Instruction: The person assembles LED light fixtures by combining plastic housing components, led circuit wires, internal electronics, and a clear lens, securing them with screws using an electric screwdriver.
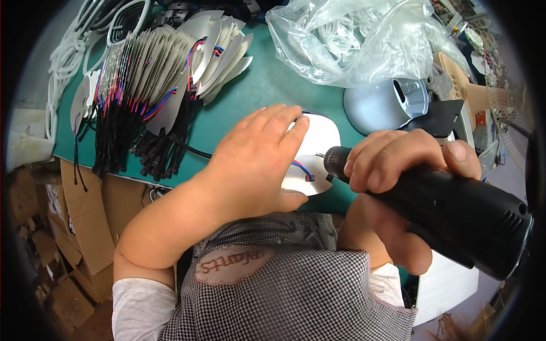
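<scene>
My left hand (253, 150) spans a white rounded panel (321, 133), its fingers over the far part and its thumb at the near edge, holding it steady. On the panel a short bundle of red, blue and black wires (307, 172) runs to a small connector. My right hand (398, 165) is closed around a black cordless screwdriver (460, 210), held slanting. Its thin bit points left and meets or nearly meets the panel's right side; I cannot tell whether it sits in a screw. A black cable (196, 150) comes out from under my left hand toward the left.
Many thin white plates (153, 68) with coloured wires and black cables stand stacked at the far left of the green mat (256, 74). A clear plastic bag (352, 45) lies at the back, beside a pale blue housing (375, 105). White cables hang at the left; cardboard boxes (85, 221) stand below.
</scene>
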Demonstrator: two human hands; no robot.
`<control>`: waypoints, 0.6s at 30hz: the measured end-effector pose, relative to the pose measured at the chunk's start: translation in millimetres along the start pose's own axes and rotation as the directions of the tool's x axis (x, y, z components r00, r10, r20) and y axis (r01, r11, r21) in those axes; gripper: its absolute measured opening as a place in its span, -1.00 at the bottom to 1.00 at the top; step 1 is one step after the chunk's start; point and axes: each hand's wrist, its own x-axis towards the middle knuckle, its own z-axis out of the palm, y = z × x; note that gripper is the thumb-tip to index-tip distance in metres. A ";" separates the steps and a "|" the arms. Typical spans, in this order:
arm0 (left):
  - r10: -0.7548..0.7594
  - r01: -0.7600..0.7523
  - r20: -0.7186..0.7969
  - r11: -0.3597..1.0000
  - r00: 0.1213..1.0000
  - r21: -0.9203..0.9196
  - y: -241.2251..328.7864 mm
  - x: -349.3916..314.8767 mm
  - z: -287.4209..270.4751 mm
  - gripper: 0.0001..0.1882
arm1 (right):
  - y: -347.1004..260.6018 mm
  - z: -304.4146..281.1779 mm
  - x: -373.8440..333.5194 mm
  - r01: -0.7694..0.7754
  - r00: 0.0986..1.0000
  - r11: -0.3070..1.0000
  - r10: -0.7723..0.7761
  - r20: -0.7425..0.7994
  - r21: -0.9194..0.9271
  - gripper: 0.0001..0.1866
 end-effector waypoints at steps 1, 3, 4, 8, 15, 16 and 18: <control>-0.002 0.002 -0.001 1.000 1.000 0.002 0.2 -0.2 -0.4 -0.05 | -1.7 1.3 -0.6 -0.039 0.999 0.999 0.039 -0.027 -0.018 0.00; -0.004 0.004 -0.012 1.000 1.000 0.005 2.4 -0.1 -1.1 -0.05 | -7.6 3.2 -2.8 -0.122 0.989 0.991 0.117 -0.085 -0.055 -0.01; -0.003 0.003 -0.011 1.000 1.000 0.005 3.0 -0.2 -0.8 -0.05 | -10.7 4.3 -4.0 -0.163 0.981 0.984 0.154 -0.116 -0.071 -0.01; 0.010 -0.010 -0.009 1.000 1.000 -0.005 4.2 0.9 2.0 -0.04 | -23.0 6.8 -6.3 -0.324 0.926 0.936 0.283 -0.250 -0.141 -0.02; -0.021 0.017 0.085 0.999 0.996 0.040 10.5 4.9 -3.2 -0.05 | -40.6 -35.0 -4.3 0.067 0.907 0.996 -0.036 -0.419 0.060 -0.05; -0.015 0.010 0.068 0.998 0.998 0.070 12.5 4.2 -1.3 -0.05 | -56.1 -48.0 -4.7 0.075 0.908 0.997 -0.059 -0.414 0.021 -0.11; 0.006 -0.010 0.073 0.998 0.997 0.055 17.6 7.4 1.7 -0.05 | -81.1 -71.8 -11.9 0.051 0.870 0.984 -0.128 -0.476 -0.172 -0.15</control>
